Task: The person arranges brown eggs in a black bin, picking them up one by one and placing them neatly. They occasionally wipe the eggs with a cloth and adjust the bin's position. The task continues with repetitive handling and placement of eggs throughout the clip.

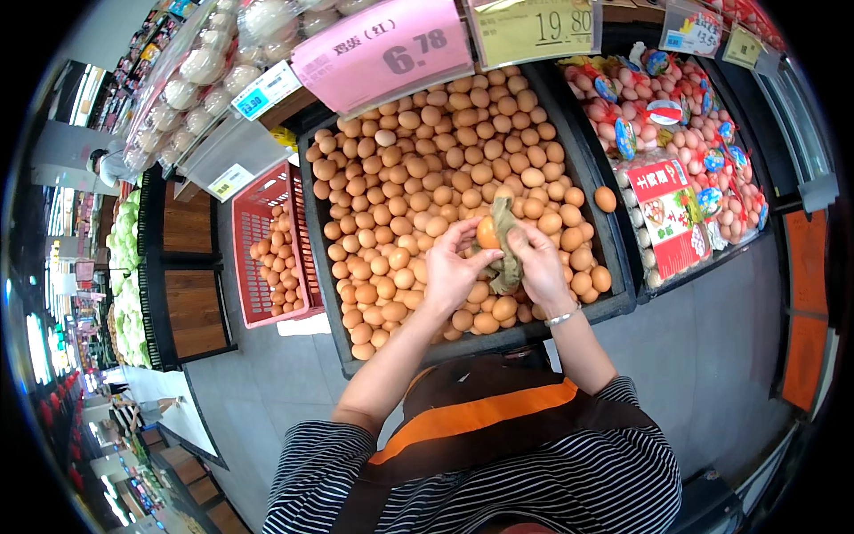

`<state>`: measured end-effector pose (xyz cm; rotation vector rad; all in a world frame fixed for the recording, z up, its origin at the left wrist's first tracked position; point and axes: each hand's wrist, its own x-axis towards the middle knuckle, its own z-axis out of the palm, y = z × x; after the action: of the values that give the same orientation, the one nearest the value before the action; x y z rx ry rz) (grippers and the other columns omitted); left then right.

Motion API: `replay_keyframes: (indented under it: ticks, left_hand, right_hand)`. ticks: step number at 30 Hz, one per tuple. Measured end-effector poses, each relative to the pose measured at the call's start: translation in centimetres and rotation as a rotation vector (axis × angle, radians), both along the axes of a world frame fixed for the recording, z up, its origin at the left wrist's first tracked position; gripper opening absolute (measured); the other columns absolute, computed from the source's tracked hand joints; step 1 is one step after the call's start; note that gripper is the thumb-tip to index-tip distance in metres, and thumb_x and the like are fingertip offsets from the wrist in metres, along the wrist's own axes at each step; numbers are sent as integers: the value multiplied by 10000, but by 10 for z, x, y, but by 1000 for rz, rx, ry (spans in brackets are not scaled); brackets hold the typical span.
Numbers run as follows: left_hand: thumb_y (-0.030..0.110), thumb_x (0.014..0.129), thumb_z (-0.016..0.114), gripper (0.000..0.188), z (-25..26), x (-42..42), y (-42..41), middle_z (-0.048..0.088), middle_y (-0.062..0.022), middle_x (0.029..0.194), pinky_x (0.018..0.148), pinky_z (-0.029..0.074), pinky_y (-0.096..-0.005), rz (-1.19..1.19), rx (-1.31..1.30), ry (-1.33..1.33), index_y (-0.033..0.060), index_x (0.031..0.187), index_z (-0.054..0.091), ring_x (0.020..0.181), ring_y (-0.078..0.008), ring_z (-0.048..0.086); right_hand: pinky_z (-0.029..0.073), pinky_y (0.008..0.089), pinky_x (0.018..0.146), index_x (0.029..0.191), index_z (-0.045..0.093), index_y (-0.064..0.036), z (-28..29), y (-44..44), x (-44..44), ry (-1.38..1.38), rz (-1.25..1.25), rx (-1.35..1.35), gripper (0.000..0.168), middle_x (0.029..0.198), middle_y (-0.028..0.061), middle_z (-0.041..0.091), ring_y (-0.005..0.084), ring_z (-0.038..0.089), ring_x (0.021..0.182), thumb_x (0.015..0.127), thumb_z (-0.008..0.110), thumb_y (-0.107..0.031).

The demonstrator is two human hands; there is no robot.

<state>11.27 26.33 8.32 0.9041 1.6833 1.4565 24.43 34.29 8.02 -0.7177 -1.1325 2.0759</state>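
Between its thumb and fingers my left hand [456, 265] grips a brown egg [488, 233]. My right hand [536, 261], with a bracelet at the wrist, pinches a crumpled olive-brown cloth [507, 257] against the egg's right side. Both hands are held over a wide dark bin [617, 294] heaped with loose brown eggs [400, 200]. The cloth hangs down between the two hands and covers part of the held egg. A single egg [605, 199] rests on the bin's right rim.
Left of the bin stands a red plastic crate [248, 267] with more brown eggs. Netted and packaged eggs [694, 153] fill a bin at right. Price signs [393, 53] hang along the back beside wrapped egg packs [200, 73]. Green vegetables [127, 280] line a shelf at far left.
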Motion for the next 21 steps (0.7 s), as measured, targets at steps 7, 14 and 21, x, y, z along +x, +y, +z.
replay_keyframes:
  ticks: [7, 14, 21]
  left_hand:
    - [71, 751, 861, 500, 11, 8, -2, 691, -116, 1140, 929, 544, -326, 78, -69, 36, -69, 1178, 643, 1063, -173, 643]
    - [6, 865, 751, 479, 2, 6, -9, 679, -138, 1137, 916, 552, -290, 165, 30, -492, -49, 1286, 530, 1031, -158, 654]
    - [120, 925, 721, 361, 2, -16, -16, 685, -85, 1084, 877, 560, -279, -39, -91, -679, 27, 1222, 539, 992, -152, 669]
  right_hand:
    - [524, 252, 874, 1207, 665, 28, 1, 5, -20, -150, -96, 119, 294, 1115, 70, 698, 114, 633, 993, 1041, 552, -186]
    - [496, 250, 949, 1299, 600, 14, -9, -6, -20, 192, 4, -280, 328, 1183, 42, 660, 106, 605, 1074, 1039, 554, -180]
    - [539, 235, 844, 1278, 610, -1, -17, -4, -5, 134, 90, -105, 324, 1139, 32, 669, 87, 629, 966, 989, 636, -146]
